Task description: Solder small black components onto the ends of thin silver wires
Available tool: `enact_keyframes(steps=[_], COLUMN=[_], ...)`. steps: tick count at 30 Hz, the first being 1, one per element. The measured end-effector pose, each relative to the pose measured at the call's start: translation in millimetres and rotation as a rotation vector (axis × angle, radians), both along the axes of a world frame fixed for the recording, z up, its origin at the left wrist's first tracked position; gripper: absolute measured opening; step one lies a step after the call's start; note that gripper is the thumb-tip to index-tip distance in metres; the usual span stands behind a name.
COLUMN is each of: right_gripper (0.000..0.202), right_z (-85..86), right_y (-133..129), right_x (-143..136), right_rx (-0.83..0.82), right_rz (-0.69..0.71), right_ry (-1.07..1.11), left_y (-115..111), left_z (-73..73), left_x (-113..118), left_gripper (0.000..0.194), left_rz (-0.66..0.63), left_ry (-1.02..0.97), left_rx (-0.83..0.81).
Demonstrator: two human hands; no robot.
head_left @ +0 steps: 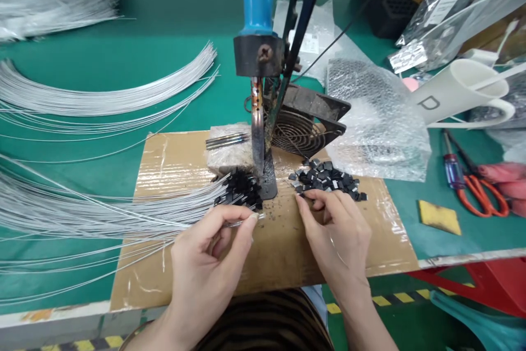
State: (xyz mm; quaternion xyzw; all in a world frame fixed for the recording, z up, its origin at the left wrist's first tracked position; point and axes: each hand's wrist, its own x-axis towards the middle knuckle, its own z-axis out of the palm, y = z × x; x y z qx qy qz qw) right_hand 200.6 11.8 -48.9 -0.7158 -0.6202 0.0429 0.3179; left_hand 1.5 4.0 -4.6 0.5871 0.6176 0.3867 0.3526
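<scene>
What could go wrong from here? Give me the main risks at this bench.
The metal tip of the blue-handled iron points down just beyond the left hand; if hot, which I can't tell, it might burn fingers.
The wire pinched there could snag on the loose wire bundle beside it.
The right hand, at the edge of the loose black pieces, might scatter some.

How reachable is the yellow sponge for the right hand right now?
Likely yes: between the right hand and the yellow sponge I see only cardboard and green mat.
</scene>
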Motion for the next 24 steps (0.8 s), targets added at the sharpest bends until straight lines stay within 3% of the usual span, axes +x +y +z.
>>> enact_keyframes(steps=[6,11,17,24], right_gripper=[0.007,0.009,0.008,0.007], right_z=[7.0,20.1,34.1,38.7], right_y=[-3,-10,-9,-8], right_x=[-6,-13,-21,-34], right_rx=[0.004,-0.182,-0.223,-0.321], right_rz=[0.075,-0.036,0.072,0.137], right_ry=[0.228,0.749,1.159,1.412], left_y=[2,2,4,15], left_z=[-2.3,-2.5,1.9,18.2], left_x=[-1,-3,-5,0], left_gripper=[0.006,0.007,0.009,0.010], left_rz=[-0.010,0.002,0.041,-0.029], left_ry=[0.039,0.043,0.030,-0.204], left_rx=[0.003,-0.041,-0.086,-0.129])
